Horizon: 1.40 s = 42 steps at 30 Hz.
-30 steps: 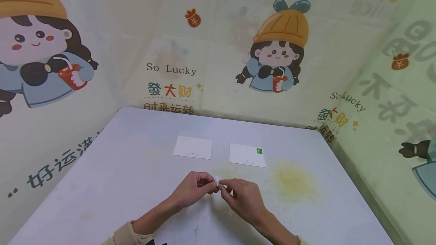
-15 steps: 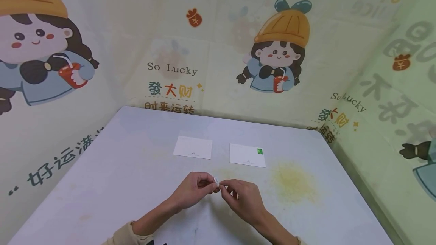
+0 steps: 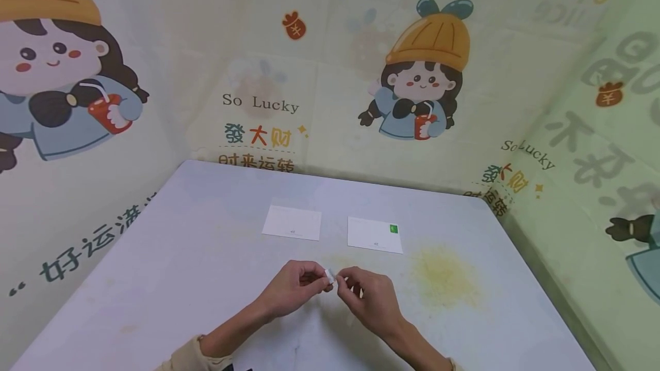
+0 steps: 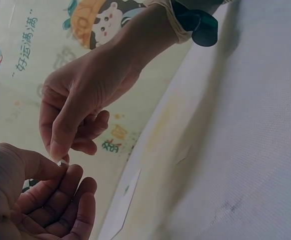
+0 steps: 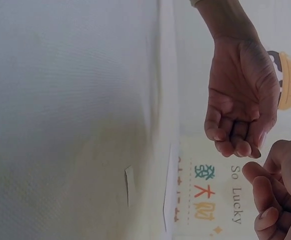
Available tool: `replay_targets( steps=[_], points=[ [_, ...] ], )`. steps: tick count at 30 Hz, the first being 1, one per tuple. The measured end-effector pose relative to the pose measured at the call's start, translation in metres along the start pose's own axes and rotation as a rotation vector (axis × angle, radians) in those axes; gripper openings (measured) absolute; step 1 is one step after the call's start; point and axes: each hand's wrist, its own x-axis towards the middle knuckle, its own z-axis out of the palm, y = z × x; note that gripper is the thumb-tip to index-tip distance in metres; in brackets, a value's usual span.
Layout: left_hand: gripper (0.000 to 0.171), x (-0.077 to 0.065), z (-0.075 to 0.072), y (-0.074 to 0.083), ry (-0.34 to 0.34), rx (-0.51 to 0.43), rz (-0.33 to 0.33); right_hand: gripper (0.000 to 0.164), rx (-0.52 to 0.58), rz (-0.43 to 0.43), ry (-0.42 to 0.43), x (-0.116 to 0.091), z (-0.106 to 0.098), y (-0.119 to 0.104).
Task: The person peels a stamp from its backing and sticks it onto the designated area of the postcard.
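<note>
A small white piece of paper is held above the table between my hands. Thumb and forefinger of my left hand pinch it on its left side, the other fingers curling beneath. My right hand pinches at its right edge with thumb and forefinger. The left wrist view shows only a sliver of the white piece between the fingertips; the fingers hide the rest. Beyond the hands lie two white cards: a left card without a stamp and a right card with a green stamp in its upper right corner.
A small pale strip lies on the white table, hidden from the head view. A yellow stain marks the tabletop at the right. Printed cloth walls rise behind the table and at its sides.
My right fingertips have shifted slightly to the right, and more of the white piece shows between the hands. The left hand and both cards have stayed in place.
</note>
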Motion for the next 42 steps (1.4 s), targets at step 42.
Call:
replay_targets(
  steps=[42],
  points=[
    [0.015, 0.000, -0.005, 0.001, 0.071, 0.022, -0.049, 0.014, 0.094, 0.049, 0.038, -0.002, -0.010, 0.006]
  ],
)
